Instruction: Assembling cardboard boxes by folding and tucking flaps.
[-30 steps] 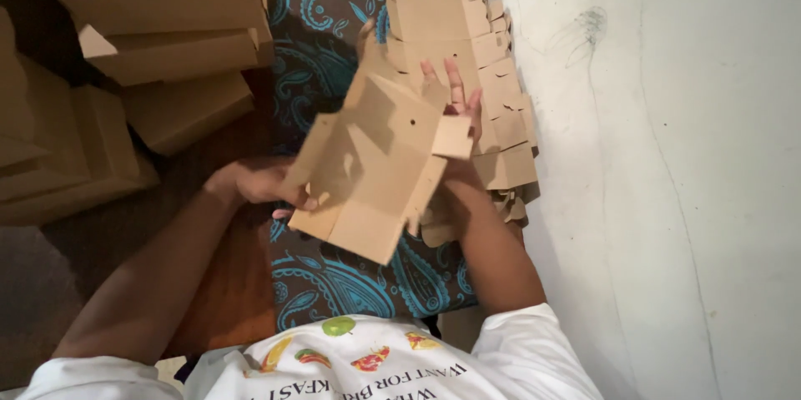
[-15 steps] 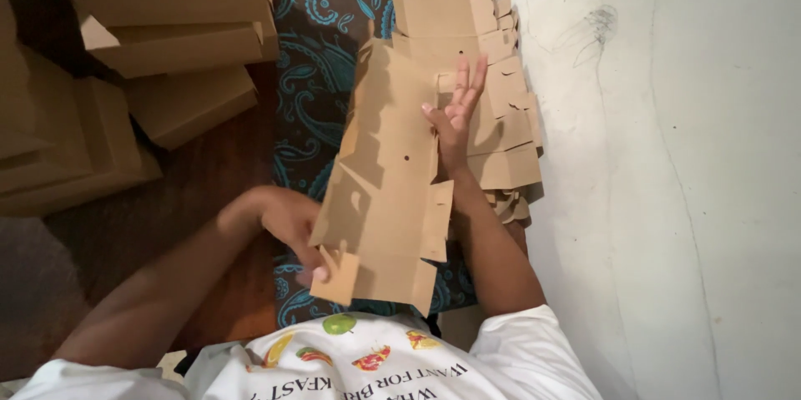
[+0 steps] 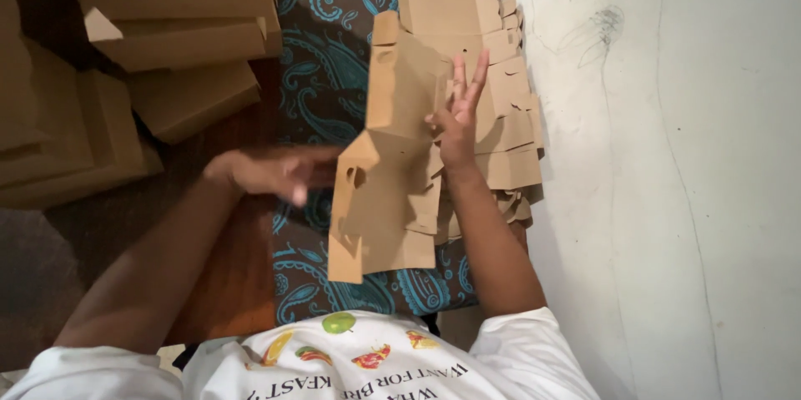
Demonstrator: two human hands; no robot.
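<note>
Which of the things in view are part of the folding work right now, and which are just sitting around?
In hand:
- flat brown die-cut cardboard box blank, left hand at its left edge, right hand pressing on it
- stack of flat brown cardboard blanks underneath

Lying about:
- folded brown cardboard boxes, stacked at left
- blue paisley-patterned cloth
- pale wall

Flat box blank (image 3: 392, 191) lay upon the blank stack (image 3: 492, 116); folded boxes (image 3: 167, 33) stood left, wall (image 3: 667, 175) right.
</note>
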